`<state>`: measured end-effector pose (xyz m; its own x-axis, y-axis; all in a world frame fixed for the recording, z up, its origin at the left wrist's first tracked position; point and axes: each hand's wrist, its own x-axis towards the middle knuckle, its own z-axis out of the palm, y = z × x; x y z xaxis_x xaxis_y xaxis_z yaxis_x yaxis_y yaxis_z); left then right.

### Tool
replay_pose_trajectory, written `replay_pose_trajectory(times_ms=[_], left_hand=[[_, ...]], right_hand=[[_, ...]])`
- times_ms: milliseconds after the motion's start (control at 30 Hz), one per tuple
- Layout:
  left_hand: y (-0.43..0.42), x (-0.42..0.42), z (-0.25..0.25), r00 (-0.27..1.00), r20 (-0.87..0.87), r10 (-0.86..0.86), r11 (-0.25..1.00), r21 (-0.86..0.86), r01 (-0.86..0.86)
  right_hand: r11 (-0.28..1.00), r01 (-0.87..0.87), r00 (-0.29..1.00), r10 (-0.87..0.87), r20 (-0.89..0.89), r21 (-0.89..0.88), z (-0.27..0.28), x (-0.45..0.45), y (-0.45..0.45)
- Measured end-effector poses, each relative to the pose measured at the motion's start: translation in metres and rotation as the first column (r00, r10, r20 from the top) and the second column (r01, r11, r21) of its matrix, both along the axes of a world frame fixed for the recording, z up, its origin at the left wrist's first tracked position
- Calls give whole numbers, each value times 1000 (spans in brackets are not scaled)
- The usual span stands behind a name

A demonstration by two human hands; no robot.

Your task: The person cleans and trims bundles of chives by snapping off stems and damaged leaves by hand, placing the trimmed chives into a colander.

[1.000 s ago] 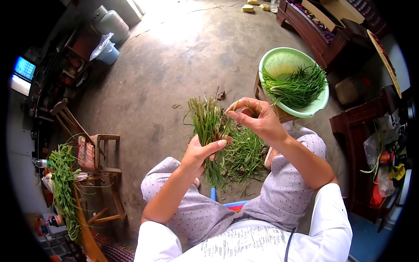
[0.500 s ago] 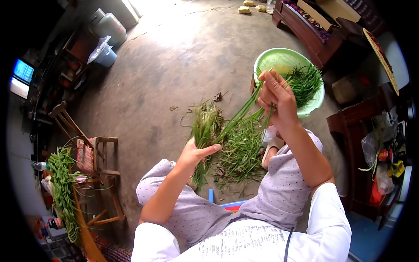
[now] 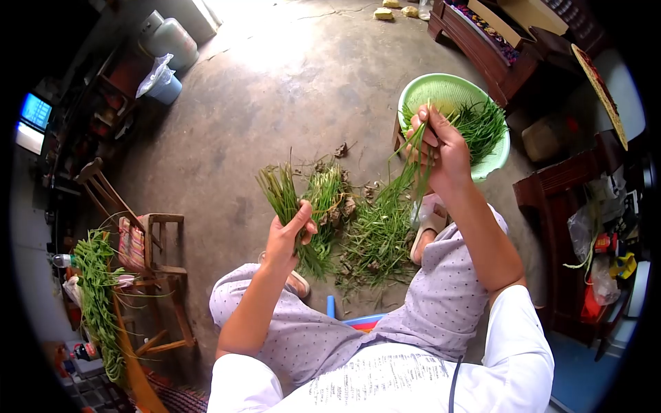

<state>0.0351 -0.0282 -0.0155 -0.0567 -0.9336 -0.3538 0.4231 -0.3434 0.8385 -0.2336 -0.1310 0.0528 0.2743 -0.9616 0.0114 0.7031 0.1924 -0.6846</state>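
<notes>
My left hand [image 3: 289, 234] is wrapped round a bundle of green stalks [image 3: 277, 193], held upright over my left knee. Pinched in my right hand [image 3: 437, 144] are several long green stalks [image 3: 421, 165] that hang down from the fingers, in front of the near-left rim of a light green basket [image 3: 428, 86]. Dark green leaves [image 3: 482, 131] lie inside that basket. On the floor between my feet are a pile of loose greens [image 3: 379, 241] and, to its left, another heap of stalks [image 3: 325, 189] with dry brown bits.
A wooden chair [image 3: 162, 219] stands at left, beside greens [image 3: 100, 289] draped over a wooden surface. A blue bin [image 3: 164, 89] and a gas cylinder [image 3: 171, 43] are at the upper left. Dark wooden furniture [image 3: 475, 51] is at the upper right. Part of a blue stool [image 3: 331, 307] shows beneath me.
My left hand has moved left with its bundle, away from the floor heap. My right hand has moved up and right to the basket, drawing long stalks away from the bundle.
</notes>
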Motion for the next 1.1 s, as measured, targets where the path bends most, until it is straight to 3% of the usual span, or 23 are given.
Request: replay_pose_trajectory(times_ms=[267,367,500,800,1100], left_hand=[[8,-55,23,993,-91,-81,997,-23,79],[5,-70,20,996,58,-65,998,16,64],[-2,-76,19,994,108,-14,1000,-22,16],[-8,-76,17,998,-42,46,999,-14,-46],[-10,-69,23,1000,2,29,999,-42,-29]], right_hand=[[998,-36,999,34,41,54,-13,25,1],[998,-30,997,27,72,49,-15,36,7],[995,-10,998,4,57,99,-16,49,11],[995,-57,995,49,88,86,-11,65,14],[992,-117,991,114,66,47,-11,67,17]])
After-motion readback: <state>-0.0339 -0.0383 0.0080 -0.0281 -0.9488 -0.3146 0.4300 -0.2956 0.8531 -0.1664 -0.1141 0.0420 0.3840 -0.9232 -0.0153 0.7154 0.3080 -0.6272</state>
